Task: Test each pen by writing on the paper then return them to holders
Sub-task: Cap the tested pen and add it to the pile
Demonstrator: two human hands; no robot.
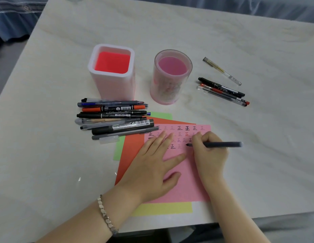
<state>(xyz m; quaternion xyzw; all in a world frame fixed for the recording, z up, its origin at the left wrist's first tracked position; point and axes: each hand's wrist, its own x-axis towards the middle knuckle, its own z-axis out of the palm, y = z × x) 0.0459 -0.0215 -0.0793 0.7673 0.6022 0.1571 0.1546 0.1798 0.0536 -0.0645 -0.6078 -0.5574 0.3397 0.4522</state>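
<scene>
My right hand (pixel 209 151) grips a dark grey pen (pixel 224 144), its tip touching the pink paper (pixel 186 181) below several rows of written characters. My left hand (pixel 152 165) lies flat on the pink paper with fingers spread, pressing it down. A pile of several pens and markers (pixel 114 118) lies left of the paper. A square white holder with a red inside (pixel 112 72) and a round pink holder (pixel 171 76) stand behind, both with no pens in them. Several more pens (pixel 223 92) lie to the right of the round holder.
Orange (pixel 131 151), green (pixel 117 151) and yellow (pixel 163 208) sheets lie under the pink paper. A clear pen with a gold refill (pixel 222 71) lies apart at the right. The marble table's near edge (pixel 258 216) runs just below my wrists. Blue cloth lies beyond the far edge.
</scene>
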